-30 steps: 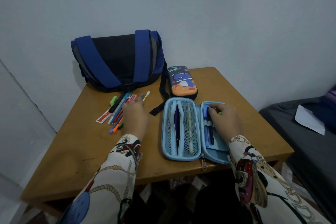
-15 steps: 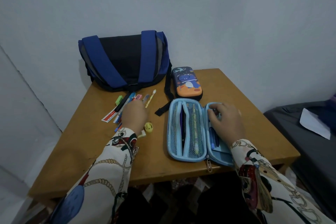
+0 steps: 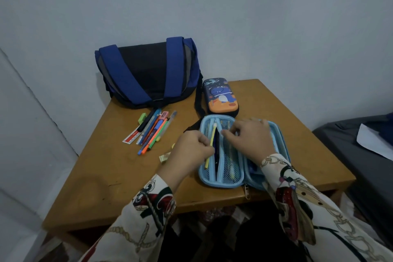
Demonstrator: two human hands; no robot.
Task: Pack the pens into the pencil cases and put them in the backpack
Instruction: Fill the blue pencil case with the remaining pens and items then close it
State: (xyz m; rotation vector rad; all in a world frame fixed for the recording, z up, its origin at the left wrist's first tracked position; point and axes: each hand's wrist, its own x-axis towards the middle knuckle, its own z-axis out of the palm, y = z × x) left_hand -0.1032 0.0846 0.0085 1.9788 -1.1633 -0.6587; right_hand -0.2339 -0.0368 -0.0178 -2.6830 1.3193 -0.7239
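1. Left hand [image 3: 192, 151] curled round a thin yellow pen [image 3: 210, 144], feeding it down toward the mesh pocket on the left half of the open blue case [image 3: 221, 181]. Pen tilted, white tip up near the top of the pocket, lower end down by the outer rim.
2. Right hand [image 3: 248, 137] reaching across the middle of the same case, fingers bent at the mesh edge, looks like pulling or holding the pocket open. Can't tell if actually pinching the mesh or just pressing on it.
3. Progress-wise: early-ish, probably. A dark pen already sitting in the centre slot, a couple of pale ones behind the mesh, something blue tucked under the right wrist in the other half.
4. Still to go: a whole bunch of loose pens [image 3: 153, 130] lying on the table [image 3: 106, 176] to the left, plus a ruler [image 3: 133, 136], a green eraser [image 3: 142, 117] and a small yellowish bit near the left hand.
5. Second case, the dinosaur one [image 3: 221, 98], shut and lying just behind the open one. No idea what's inside.
6. Backpack [image 3: 146, 74] at the back against the wall, blue straps over dark fabric, looks closed. Nothing packed into it yet, going by both cases still out on the table.
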